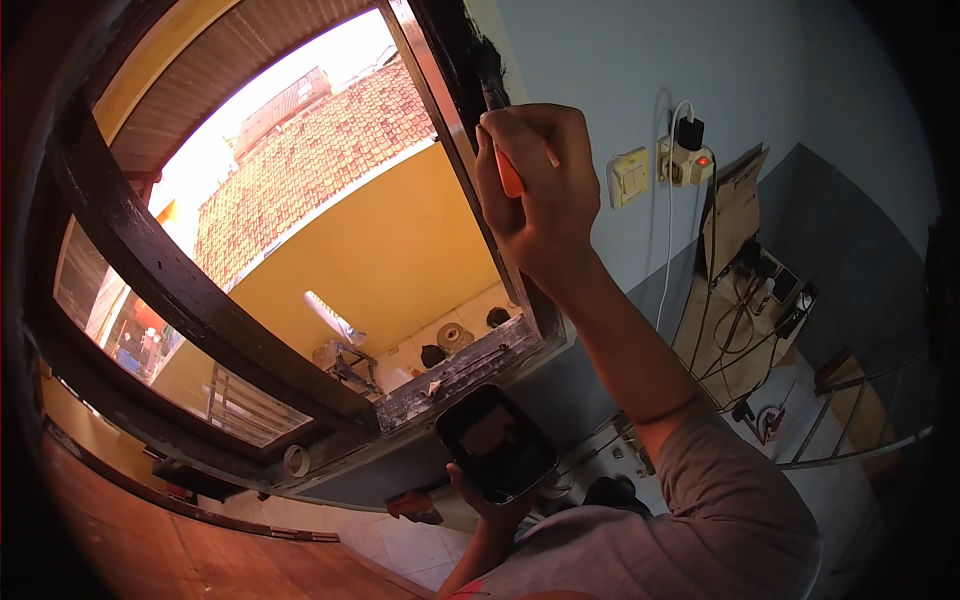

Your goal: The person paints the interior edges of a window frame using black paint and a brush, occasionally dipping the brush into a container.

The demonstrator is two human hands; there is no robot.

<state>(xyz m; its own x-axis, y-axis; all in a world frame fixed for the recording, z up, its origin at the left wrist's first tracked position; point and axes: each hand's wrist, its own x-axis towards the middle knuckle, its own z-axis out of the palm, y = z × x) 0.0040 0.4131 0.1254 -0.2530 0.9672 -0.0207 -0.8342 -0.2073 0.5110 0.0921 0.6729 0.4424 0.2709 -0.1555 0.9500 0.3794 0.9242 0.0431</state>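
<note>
My right hand [555, 190] is raised at the right side of the window, its fingers closed round a paintbrush [511, 178] with an orange handle. The dark bristles touch or almost touch the black-painted window frame [468, 50], where the paint edge is ragged against the pale wall. Lower down, my left hand [490, 508] grips a black square tub [549, 458] with rounded corners from below. Dark, shiny liquid, seemingly paint, lies in the tub; part of the left hand's fingers is hidden under it.
A worn window sill [450, 375] with small bits on it lies just beyond the tub. A roll of tape [296, 460] sits at its left. On the right wall are a light switch [628, 177] and a socket [686, 163] with a charger and hanging cable. Below stands a board [735, 310] with wires.
</note>
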